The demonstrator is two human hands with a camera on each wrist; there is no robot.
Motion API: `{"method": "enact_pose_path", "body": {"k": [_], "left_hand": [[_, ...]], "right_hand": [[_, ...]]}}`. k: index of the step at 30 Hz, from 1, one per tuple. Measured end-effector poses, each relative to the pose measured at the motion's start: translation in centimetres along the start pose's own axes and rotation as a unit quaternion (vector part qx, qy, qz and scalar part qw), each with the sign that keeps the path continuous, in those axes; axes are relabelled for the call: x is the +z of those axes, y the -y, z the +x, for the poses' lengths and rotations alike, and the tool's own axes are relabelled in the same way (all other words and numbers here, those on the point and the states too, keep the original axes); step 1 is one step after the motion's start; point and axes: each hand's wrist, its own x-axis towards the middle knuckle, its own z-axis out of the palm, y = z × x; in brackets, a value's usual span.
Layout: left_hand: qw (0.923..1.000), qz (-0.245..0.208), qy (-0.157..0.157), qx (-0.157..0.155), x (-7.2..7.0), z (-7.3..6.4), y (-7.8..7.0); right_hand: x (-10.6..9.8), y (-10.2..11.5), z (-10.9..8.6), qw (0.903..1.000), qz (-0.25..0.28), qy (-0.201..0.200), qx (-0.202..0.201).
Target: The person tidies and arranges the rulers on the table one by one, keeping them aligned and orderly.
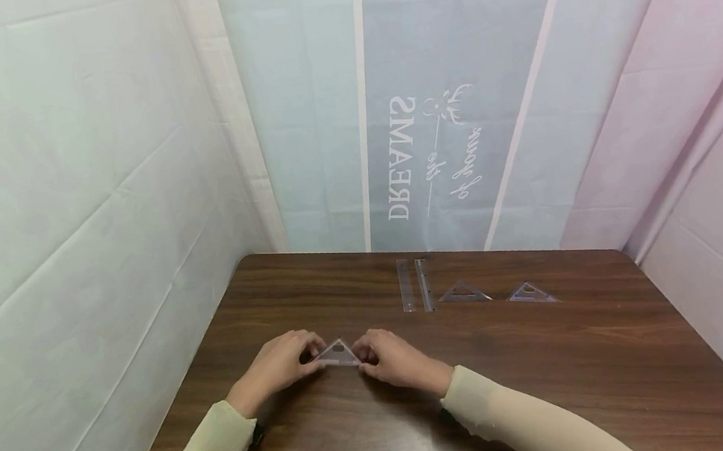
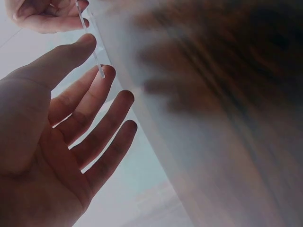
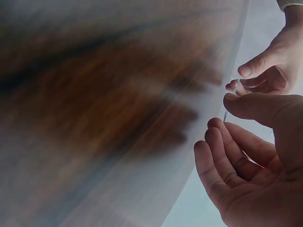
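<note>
A small clear set square [image 1: 345,358] with a hole in its middle is held between both hands, just above the brown table. Its left corner is pinched between the thumb and fingers of my left hand [image 1: 282,361]. My right hand [image 1: 394,357] pinches the right corner the same way. From the left wrist view, the thin edge of the set square [image 2: 97,63] runs between thumb and fingertips, the other fingers spread loosely. Part of that edge hides behind the thumb in the right wrist view, where the right hand [image 3: 255,161] is close up.
Two clear rulers [image 1: 406,288] lie side by side toward the table's [image 1: 557,382] back. Right of them is a clear triangle [image 1: 470,298], then another set square [image 1: 534,299]. A printed curtain [image 1: 307,112] hangs behind, with pale cloth walls on both sides.
</note>
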Motion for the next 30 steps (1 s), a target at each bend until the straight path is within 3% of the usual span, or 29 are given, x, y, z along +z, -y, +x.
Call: {"method": "enact_pose_path", "body": {"k": [15,30], "left_hand": [[0.9991,0.000,0.042,0.009,-1.4,-1.2,1.2],[0.9986,0.013,0.050,0.014,-0.9,-1.9,1.8]], "right_hand": [[0.5,1.9,0.9,0.9989,-0.036,0.028,-0.006],[1.6,2.5,0.7,0.9958,-0.085,0.034,-0.007]]}}
